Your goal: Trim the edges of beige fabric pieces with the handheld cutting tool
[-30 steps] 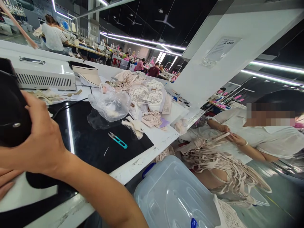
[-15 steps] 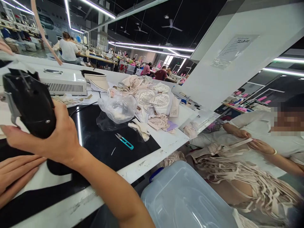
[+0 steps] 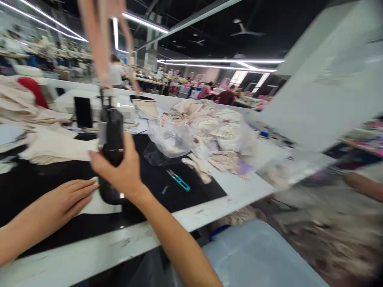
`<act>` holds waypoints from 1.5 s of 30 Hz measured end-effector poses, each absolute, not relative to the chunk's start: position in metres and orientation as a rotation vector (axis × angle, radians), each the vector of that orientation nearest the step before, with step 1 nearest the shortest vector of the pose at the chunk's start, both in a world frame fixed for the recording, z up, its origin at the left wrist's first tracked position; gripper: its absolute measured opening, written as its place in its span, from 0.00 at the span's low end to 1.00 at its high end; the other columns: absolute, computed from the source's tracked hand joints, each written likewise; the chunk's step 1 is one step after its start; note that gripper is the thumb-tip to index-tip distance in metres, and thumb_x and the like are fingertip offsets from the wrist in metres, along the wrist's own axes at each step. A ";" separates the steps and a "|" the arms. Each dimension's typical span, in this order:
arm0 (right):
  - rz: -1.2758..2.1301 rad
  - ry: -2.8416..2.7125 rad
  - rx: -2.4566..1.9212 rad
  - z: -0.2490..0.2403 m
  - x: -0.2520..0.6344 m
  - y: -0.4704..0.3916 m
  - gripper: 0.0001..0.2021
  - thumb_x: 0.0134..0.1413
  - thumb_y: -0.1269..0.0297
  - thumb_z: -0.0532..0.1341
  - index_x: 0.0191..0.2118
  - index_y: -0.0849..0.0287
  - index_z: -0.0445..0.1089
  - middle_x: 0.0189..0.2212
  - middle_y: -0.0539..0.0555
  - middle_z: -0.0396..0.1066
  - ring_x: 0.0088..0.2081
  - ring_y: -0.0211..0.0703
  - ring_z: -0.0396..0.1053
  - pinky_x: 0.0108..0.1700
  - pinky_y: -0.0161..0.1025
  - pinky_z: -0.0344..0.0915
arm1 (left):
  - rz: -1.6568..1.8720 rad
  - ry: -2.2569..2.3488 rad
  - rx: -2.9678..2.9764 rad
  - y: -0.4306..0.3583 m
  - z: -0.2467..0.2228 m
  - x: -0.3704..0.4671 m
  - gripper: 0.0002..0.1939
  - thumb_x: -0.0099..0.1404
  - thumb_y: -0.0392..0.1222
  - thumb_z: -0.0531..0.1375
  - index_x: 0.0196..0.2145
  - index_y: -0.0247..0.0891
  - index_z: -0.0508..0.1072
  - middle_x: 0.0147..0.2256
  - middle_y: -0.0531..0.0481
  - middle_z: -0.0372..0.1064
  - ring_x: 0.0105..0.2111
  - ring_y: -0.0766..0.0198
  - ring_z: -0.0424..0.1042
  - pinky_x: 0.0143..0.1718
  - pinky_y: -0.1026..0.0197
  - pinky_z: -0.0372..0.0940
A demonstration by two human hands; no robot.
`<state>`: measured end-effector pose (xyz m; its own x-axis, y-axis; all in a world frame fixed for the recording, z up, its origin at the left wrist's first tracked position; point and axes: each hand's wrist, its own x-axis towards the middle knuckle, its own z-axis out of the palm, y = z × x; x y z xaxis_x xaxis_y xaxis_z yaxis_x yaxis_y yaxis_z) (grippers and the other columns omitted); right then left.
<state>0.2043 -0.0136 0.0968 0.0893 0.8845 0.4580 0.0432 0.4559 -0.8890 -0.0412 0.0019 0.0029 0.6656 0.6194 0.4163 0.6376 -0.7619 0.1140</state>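
Note:
My right hand (image 3: 127,171) is wrapped round a black handheld machine (image 3: 113,139) that stands upright on the black mat (image 3: 161,191). A white fabric piece (image 3: 100,205) lies under and beside the machine's base. My left hand (image 3: 67,199) rests flat on the left part of that piece, fingers stretched and side by side, the tips close to the machine. A stack of cream fabric pieces (image 3: 60,147) lies behind my left hand. Teal thread snips (image 3: 179,181) lie on the mat to the right of my right hand.
Behind the mat are a clear plastic bag (image 3: 172,139), a heap of lace pieces (image 3: 221,123), a visor (image 3: 146,107) and a dark phone (image 3: 83,112). Pink strips (image 3: 100,44) hang above the machine. A translucent bin (image 3: 257,255) stands below the table edge. Another person's arm (image 3: 363,185) shows at right.
The view has swung left, so the table and my hands appear further right. The cream stack and phone have come into view. My right hand still holds the machine.

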 end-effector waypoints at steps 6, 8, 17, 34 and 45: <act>0.579 -1.178 -0.824 0.087 0.240 -0.032 0.18 0.64 0.47 0.81 0.47 0.46 0.77 0.35 0.46 0.81 0.28 0.42 0.76 0.32 0.41 0.79 | -0.556 -0.921 -2.884 -0.012 0.024 -0.033 0.24 0.96 0.43 0.53 0.70 0.38 0.88 0.70 0.36 0.87 0.71 0.50 0.87 0.76 0.50 0.82; 0.584 -1.105 -0.771 0.085 0.248 -0.036 0.20 0.63 0.47 0.85 0.46 0.47 0.79 0.34 0.46 0.81 0.26 0.41 0.76 0.29 0.40 0.79 | -0.590 -0.871 -2.862 -0.016 0.025 -0.031 0.20 0.95 0.40 0.57 0.70 0.37 0.86 0.68 0.35 0.87 0.71 0.49 0.86 0.77 0.46 0.82; 0.552 -1.051 -0.635 0.090 0.249 -0.049 0.28 0.58 0.43 0.91 0.53 0.47 0.82 0.32 0.43 0.82 0.25 0.40 0.78 0.29 0.39 0.81 | -0.805 -0.464 -2.792 -0.049 0.020 0.006 0.14 0.95 0.34 0.58 0.61 0.33 0.86 0.52 0.41 0.92 0.56 0.57 0.91 0.70 0.56 0.84; 0.523 -1.029 -0.643 0.081 0.247 -0.045 0.28 0.58 0.41 0.91 0.51 0.48 0.82 0.33 0.42 0.83 0.25 0.38 0.78 0.29 0.36 0.81 | -0.618 -0.464 -2.782 -0.047 0.005 0.039 0.08 0.93 0.42 0.67 0.55 0.35 0.86 0.46 0.46 0.84 0.47 0.57 0.85 0.59 0.56 0.82; 0.511 -1.024 -0.682 0.077 0.243 -0.046 0.28 0.60 0.39 0.89 0.52 0.47 0.80 0.34 0.43 0.81 0.25 0.40 0.77 0.29 0.38 0.79 | -0.745 -0.545 -2.859 -0.051 0.003 0.036 0.08 0.93 0.40 0.67 0.58 0.34 0.85 0.49 0.43 0.86 0.50 0.56 0.87 0.60 0.56 0.84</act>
